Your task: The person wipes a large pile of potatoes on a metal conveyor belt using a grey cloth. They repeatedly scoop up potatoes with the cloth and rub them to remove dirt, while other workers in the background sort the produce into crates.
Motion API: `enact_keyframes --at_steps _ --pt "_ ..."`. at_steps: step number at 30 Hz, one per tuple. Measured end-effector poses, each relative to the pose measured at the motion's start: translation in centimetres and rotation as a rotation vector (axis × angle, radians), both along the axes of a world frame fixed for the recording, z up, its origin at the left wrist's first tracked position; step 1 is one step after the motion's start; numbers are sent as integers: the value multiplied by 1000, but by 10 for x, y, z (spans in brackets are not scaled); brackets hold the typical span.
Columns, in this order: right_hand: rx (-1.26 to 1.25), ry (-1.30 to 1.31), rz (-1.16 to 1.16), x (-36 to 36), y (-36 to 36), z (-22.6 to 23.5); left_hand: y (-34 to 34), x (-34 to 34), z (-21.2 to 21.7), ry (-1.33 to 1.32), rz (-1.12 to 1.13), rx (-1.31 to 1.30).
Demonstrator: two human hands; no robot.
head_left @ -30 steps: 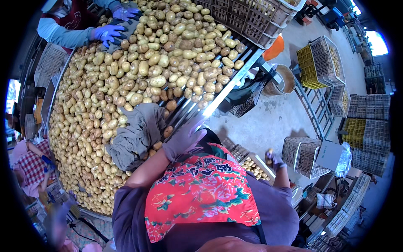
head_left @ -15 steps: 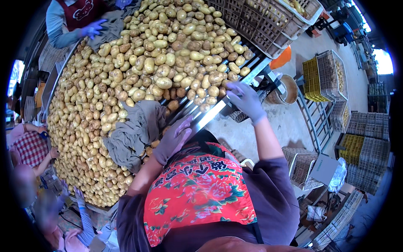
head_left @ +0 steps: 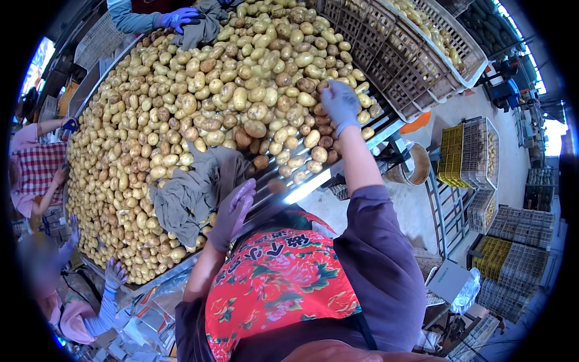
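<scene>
Standing at the metal rim of a wide sorting table (head_left: 338, 175), heaped edge to edge with potatoes (head_left: 199, 114): smooth, rounded, pale yellow to tan, a few darker and reddish near the edge. Right hand (head_left: 339, 104) in a thin purple glove, stretched out over the pile near the far right edge, fingers curled down onto the tubers; whether anything is actually held cannot be told. Left hand (head_left: 232, 212), likewise gloved, lying loosely open on the near rim, fingers extended, holding nothing, just beside a crumpled grey cloth (head_left: 190, 196) draped soft and wrinkled over the potatoes. Plastic lattice crates (head_left: 392, 51), grey and rigid, tilted beside the table at the upper right. Another worker's blue-gloved hand (head_left: 178, 18) at the far end, on a second grey rag.
</scene>
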State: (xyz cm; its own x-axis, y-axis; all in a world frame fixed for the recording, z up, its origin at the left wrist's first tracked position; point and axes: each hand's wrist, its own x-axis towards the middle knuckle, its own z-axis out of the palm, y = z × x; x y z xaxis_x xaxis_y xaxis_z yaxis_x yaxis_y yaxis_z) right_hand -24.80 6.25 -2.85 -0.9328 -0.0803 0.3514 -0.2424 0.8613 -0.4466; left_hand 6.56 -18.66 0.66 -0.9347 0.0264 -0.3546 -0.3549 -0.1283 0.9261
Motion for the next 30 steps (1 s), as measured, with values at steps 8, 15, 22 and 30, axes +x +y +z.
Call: enact_keyframes --at_steps 8,15,22,30 --pt "383 -752 2 -75 48 -24 6 5 -3 -43 47 97" --pt "-598 -973 174 -33 69 -58 10 -12 -1 -31 -15 72" --pt "-1858 -1020 564 65 71 16 25 -47 -5 75 -211 7" --pt "-1275 -931 207 271 198 -53 51 -63 -24 32 -403 32"
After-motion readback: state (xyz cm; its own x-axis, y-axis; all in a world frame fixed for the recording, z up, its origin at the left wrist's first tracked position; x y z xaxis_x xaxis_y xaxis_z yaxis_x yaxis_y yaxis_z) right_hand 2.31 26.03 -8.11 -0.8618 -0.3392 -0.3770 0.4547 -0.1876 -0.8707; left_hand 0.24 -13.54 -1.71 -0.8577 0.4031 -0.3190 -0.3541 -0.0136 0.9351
